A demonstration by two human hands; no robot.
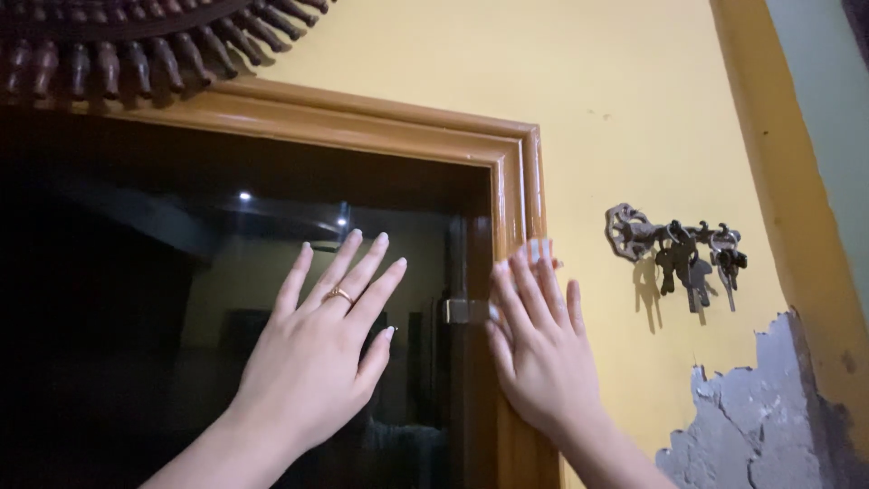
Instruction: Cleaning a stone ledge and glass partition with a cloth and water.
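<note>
Wall: yellow plaster wall point(625, 109), smooth above the frame; to the lower right of the frame the paint has flaked off to a grey patch point(751, 426).
Frame: glossy wooden frame point(516, 181) around a dark glass panel point(136, 299), which reflects small ceiling lights and a dim room.
Hinge: a small metal hinge point(464, 311) sits just inside the frame's right post.
Left hand: left hand point(317, 353) lies flat against the glass, left of the frame's right post, fingers spread and straight, gripping nothing; a gold ring point(338, 294) on one finger.
Right hand: right hand point(539, 349) rests on the frame's right post, fingers extended and close together, holding nothing.
Keys: a metal hook with hanging keys point(679, 249) on the wall, right of the frame.
Ornament: dark beaded ornament point(136, 41) above the frame's top left.
</note>
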